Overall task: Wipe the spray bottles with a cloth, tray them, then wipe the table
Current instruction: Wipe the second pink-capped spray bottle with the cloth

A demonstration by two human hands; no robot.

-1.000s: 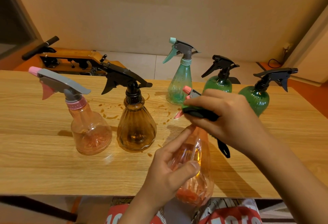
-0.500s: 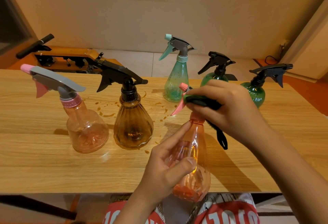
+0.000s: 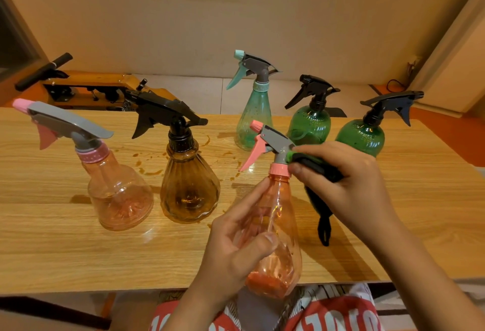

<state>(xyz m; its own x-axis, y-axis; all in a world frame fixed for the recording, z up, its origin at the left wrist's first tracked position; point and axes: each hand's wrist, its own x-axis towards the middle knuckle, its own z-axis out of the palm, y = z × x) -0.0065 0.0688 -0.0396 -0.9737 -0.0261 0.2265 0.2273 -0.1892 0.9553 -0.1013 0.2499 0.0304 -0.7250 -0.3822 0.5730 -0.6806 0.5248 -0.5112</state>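
— So, who's got hold of what?
— The left hand (image 3: 236,246) is wrapped round the belly of the orange bottle (image 3: 279,215), thumb across the front. It holds the bottle up over the near edge of the table (image 3: 52,252), off the wood. The right hand (image 3: 349,186) has its fingers curled on a dark cloth (image 3: 315,165) with a green edge, pressed to the pink collar under the grey trigger head. A tail of cloth hangs down.
— The wiping step, then?
— I'd say so. Five more are waiting: the pink bottle (image 3: 118,199) and amber bottle (image 3: 189,186) toward the left edge, the teal bottle (image 3: 253,120) and two green bottles (image 3: 309,128) along the far edge. There are brown splashes (image 3: 149,172) between them.
— Next?
— Probably the cloth goes down the body while the left hand turns it. I can't see a tray.
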